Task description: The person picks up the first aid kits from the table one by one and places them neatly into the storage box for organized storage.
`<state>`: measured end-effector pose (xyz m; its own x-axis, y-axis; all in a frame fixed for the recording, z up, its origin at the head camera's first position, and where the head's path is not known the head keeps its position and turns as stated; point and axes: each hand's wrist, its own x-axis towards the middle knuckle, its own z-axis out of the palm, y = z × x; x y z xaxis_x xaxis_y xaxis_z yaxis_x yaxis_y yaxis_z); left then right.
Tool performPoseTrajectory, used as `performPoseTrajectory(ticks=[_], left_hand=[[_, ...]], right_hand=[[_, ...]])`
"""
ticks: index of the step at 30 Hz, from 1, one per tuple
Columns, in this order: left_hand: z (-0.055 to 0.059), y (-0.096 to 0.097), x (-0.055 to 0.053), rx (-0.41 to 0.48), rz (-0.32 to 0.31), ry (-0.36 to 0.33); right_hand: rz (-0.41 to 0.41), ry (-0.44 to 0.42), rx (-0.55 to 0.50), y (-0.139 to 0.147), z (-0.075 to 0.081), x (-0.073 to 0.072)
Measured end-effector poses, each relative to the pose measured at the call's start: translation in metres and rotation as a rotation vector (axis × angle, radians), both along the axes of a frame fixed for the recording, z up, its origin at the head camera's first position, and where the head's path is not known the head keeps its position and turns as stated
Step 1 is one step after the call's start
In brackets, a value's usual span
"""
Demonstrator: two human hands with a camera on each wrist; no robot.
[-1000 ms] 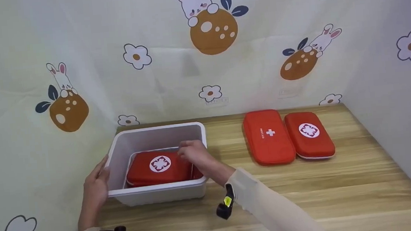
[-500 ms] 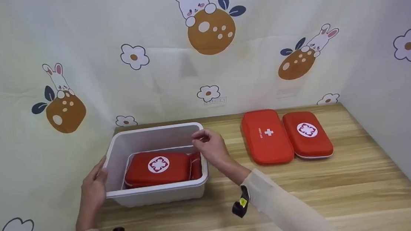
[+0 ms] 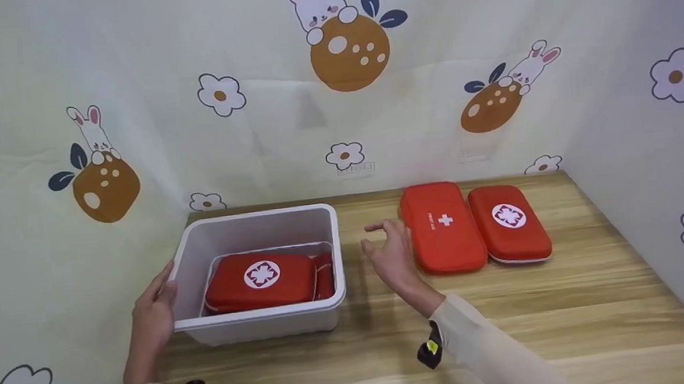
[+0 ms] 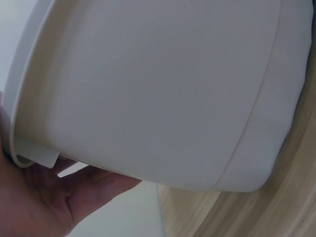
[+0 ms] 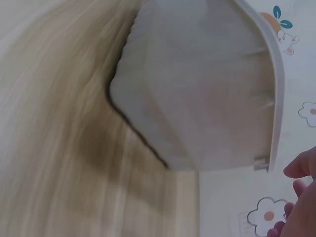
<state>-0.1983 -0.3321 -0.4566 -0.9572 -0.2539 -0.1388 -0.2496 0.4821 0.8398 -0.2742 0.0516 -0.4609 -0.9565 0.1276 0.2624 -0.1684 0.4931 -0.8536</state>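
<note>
My left hand (image 3: 152, 317) grips the left rim of a light grey plastic storage box (image 3: 261, 326); in the left wrist view its fingers (image 4: 101, 195) curl under the rim. Inside the box lies a red first aid case (image 3: 226, 285) with a round white emblem, and another red item (image 3: 325, 280) shows partly beside it, mostly hidden. My right hand (image 3: 392, 255) hovers between the box and a flat red first aid case (image 3: 442, 242) with a white cross. Its fingers are loosely bent and hold nothing.
A smaller red case (image 3: 522, 235) with a round emblem lies right beside the white-cross case. The wooden tabletop (image 3: 587, 306) is bordered by printed cloth walls (image 3: 263, 143) at the back and sides.
My right hand has come out of the box and moved right, past its right rim, with nothing in it. My left hand stays on the box rim; the red cases keep their places.
</note>
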Motion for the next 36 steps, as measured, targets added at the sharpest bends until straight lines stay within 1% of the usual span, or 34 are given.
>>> performPoseTrajectory(ticks=[5, 11, 14, 18, 25, 31, 36], left_hand=[[0.0, -0.001, 0.0, 0.005, 0.003, -0.013], [-0.002, -0.004, 0.0, -0.017, -0.007, -0.01], [-0.003, -0.005, -0.001, -0.025, -0.007, -0.012], [-0.003, -0.005, -0.001, -0.033, -0.008, -0.02], [-0.002, -0.005, 0.0, -0.032, -0.017, -0.012], [-0.002, -0.003, 0.0, -0.011, -0.008, -0.002], [-0.002, -0.003, 0.0, -0.004, -0.009, -0.002]], right_hand=[[-0.059, 0.009, 0.014, 0.018, -0.016, -0.004], [-0.19, 0.033, 0.106, 0.042, -0.042, -0.012], [-0.231, 0.011, 0.136, 0.054, -0.05, -0.014], [-0.264, -0.038, 0.168, 0.07, -0.055, -0.016], [-0.361, -0.11, 0.244, 0.092, -0.063, -0.02], [-0.433, -0.116, 0.272, 0.107, -0.068, -0.024], [-0.464, -0.126, 0.286, 0.116, -0.072, -0.023]])
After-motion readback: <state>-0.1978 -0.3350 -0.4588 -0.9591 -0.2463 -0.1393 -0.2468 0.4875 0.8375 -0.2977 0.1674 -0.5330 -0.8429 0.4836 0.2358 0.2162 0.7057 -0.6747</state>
